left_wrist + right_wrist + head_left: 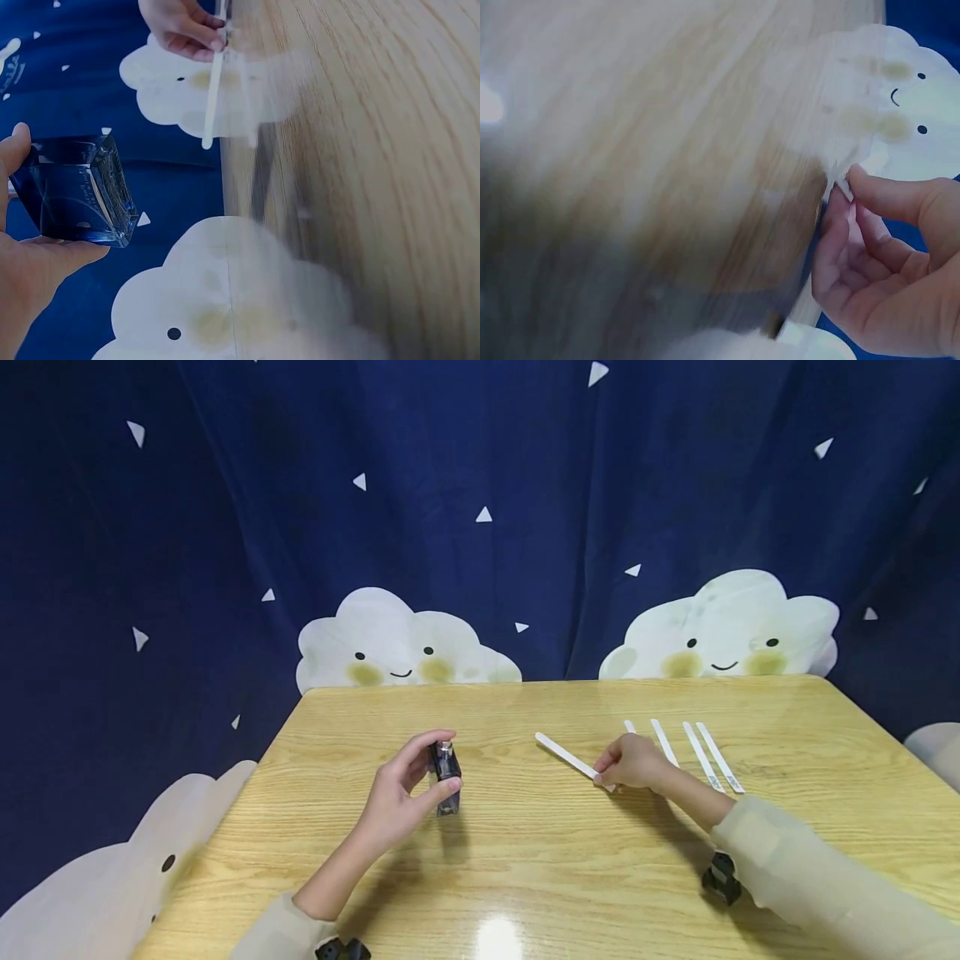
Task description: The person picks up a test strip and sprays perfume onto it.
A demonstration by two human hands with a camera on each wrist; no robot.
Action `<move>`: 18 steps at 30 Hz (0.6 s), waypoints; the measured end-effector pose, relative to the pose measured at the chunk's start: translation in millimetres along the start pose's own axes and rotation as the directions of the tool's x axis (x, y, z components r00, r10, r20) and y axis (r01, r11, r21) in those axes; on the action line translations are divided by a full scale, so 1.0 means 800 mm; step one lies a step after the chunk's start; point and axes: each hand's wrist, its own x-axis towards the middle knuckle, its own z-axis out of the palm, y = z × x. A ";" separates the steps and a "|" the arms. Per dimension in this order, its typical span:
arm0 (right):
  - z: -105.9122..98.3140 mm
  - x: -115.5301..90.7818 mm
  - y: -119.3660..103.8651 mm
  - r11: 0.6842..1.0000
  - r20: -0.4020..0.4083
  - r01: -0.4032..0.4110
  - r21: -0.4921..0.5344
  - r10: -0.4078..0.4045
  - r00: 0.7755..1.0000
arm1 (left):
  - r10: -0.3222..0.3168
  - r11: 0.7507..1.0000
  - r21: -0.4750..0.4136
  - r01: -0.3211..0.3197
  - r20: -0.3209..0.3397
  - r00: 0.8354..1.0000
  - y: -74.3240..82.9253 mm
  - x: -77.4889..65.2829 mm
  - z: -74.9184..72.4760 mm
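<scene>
My left hand (pixel 405 789) grips a dark glass perfume bottle (pixel 447 781), fingers at its top and thumb along its lower side. The left wrist view shows the square, see-through blue-black bottle (pixel 75 191) held up off the table. My right hand (pixel 632 762) pinches the near end of a white paper test strip (pixel 564 754), which slants away to the left. In the right wrist view thumb and fingertips meet on the strip's end (pixel 845 187). The bottle and this strip are apart.
Several more white strips (pixel 717 756) lie side by side on the wooden table (pixel 525 860), right of and beyond my right hand, one partly hidden by it. A dark blue curtain (pixel 480 460) with white clouds hangs behind the table's far edge.
</scene>
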 end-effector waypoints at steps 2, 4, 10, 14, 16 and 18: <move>0.002 0.000 -0.001 0.998 0.021 -0.021 0.061 0.020 1.000 | 0.003 1.000 0.000 -0.003 -0.001 1.000 -0.001 0.001 0.001; 0.004 0.000 -0.003 0.993 0.037 -0.039 0.115 0.035 0.999 | 0.004 1.000 0.000 -0.004 -0.002 1.000 -0.002 0.002 0.001; 0.011 -0.009 -0.017 0.979 0.070 -0.070 0.190 0.057 0.996 | -0.023 1.000 0.011 0.024 -0.018 1.000 -0.004 0.003 0.004; 0.017 -0.021 -0.035 0.965 0.079 -0.068 0.255 0.049 0.996 | -0.046 0.999 0.001 0.047 -0.035 0.998 -0.004 0.002 0.007; 0.019 -0.028 -0.048 0.951 0.075 -0.062 0.304 0.041 0.996 | -0.043 0.999 0.005 0.043 -0.052 0.998 -0.005 0.003 0.009; 0.021 -0.035 -0.062 0.941 0.070 -0.035 0.337 0.012 0.997 | -0.031 0.999 0.012 0.032 -0.080 0.996 -0.006 0.004 0.010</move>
